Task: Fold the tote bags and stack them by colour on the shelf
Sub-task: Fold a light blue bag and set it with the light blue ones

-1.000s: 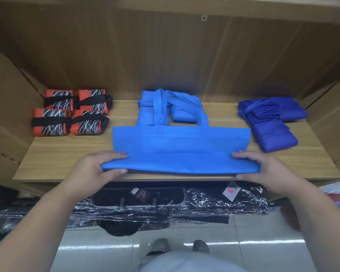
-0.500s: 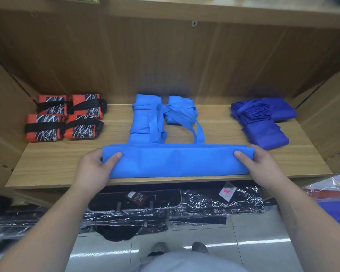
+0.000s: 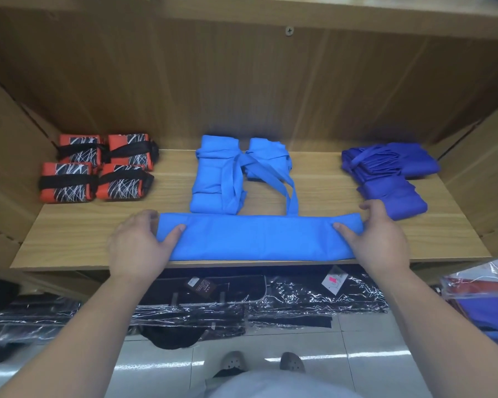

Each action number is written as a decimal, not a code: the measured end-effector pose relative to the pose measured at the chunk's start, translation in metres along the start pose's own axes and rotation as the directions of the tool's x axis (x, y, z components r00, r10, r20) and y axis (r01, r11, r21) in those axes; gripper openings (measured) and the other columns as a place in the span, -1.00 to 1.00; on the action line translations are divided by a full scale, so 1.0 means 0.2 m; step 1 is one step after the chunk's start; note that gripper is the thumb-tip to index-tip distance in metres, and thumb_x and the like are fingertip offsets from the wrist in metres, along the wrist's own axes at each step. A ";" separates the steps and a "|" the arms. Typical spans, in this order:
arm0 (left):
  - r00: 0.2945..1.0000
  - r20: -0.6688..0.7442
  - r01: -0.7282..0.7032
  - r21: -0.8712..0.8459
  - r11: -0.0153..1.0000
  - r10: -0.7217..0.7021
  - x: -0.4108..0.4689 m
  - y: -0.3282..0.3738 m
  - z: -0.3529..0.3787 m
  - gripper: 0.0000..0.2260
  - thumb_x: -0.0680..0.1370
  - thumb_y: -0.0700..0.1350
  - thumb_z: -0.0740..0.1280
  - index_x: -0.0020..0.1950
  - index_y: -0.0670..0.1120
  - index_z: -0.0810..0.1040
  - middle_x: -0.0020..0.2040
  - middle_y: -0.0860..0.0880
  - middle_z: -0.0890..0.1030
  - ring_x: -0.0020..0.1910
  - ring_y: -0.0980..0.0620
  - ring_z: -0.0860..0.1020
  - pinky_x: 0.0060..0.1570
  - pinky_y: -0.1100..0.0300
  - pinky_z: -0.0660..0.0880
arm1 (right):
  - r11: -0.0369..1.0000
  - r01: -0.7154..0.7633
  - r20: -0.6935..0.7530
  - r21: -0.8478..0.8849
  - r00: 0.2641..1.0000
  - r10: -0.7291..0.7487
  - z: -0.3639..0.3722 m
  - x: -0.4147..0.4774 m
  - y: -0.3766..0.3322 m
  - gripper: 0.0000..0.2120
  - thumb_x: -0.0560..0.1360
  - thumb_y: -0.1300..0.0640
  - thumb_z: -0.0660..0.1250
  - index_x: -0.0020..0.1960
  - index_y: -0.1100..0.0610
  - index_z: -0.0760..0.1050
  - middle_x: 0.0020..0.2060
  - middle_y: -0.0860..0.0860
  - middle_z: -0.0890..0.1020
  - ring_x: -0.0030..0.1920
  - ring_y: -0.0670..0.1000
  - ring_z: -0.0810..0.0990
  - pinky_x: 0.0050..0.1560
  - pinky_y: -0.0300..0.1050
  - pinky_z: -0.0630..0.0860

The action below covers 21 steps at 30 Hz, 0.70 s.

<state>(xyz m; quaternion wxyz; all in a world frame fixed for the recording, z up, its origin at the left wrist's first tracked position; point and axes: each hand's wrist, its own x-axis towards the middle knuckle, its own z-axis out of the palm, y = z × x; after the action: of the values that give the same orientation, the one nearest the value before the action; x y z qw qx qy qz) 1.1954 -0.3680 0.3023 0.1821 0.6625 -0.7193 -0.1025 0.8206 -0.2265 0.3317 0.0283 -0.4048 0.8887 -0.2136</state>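
Left grip (image 3: 140, 248) and right grip (image 3: 381, 242) each clasp an end of the light-blue tote bag (image 3: 259, 238), whose springy fold could reopen if either loosens.

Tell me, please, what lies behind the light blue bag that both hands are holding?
Behind the light blue bag lie two folded light blue bags, and its own handle reaches back over them. The shelf board under the bag is covered, so nothing can be told there.
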 end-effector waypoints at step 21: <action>0.996 0.086 0.048 -0.243 0.969 -0.027 -0.16 0.10 -0.06 -0.70 0.54 0.05 0.43 -0.07 -0.14 0.43 -0.17 -0.10 0.55 -0.17 -0.20 0.51 -0.18 -0.02 0.43 | 0.577 0.816 0.621 0.035 0.435 -0.652 0.23 -0.17 -0.28 -0.37 0.55 -0.44 -0.22 0.58 -0.33 -0.19 0.58 -0.34 -0.21 0.57 -0.17 -0.38 0.57 0.08 -0.35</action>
<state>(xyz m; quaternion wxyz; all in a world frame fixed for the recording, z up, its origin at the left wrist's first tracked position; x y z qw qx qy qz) 1.1839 -0.3332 0.3169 0.2311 0.6437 -0.6953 -0.2209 0.8935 -0.2500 0.3086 0.1411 -0.7965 0.5857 0.0515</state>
